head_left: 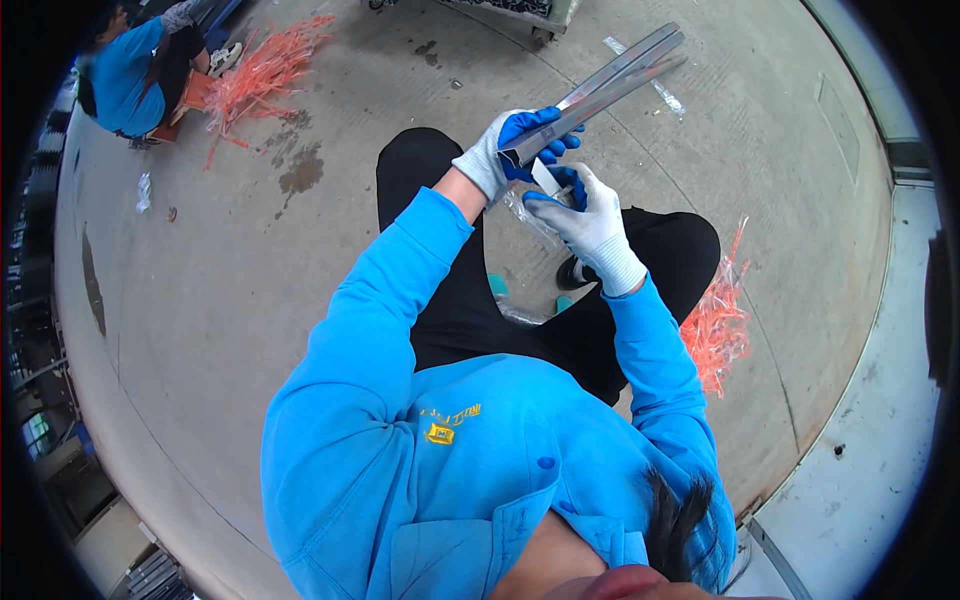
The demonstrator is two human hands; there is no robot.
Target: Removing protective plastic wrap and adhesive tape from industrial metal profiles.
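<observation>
My left hand (512, 155), in a grey glove with blue palm, is wrapped round a few long silver metal profiles (610, 90). They slant away to the upper right, and their near open end points toward me. By that near end, a small white strip (546, 178) shows between my two hands. My right hand (592, 218), gloved the same way, has its thumb and fingers curled in at the lower end of this strip, apparently pinching it. Crumpled clear plastic film (530, 218) is below the hands, between my knees; the gloves partly hide it.
Orange plastic strips lie in a heap (718, 325) beside my right knee. Another orange heap (265, 80) is at the far left, next to a crouching person in blue (130, 80). A wheeled cart (530, 12) stands ahead. Plastic scraps (668, 98) litter the concrete floor (330, 250).
</observation>
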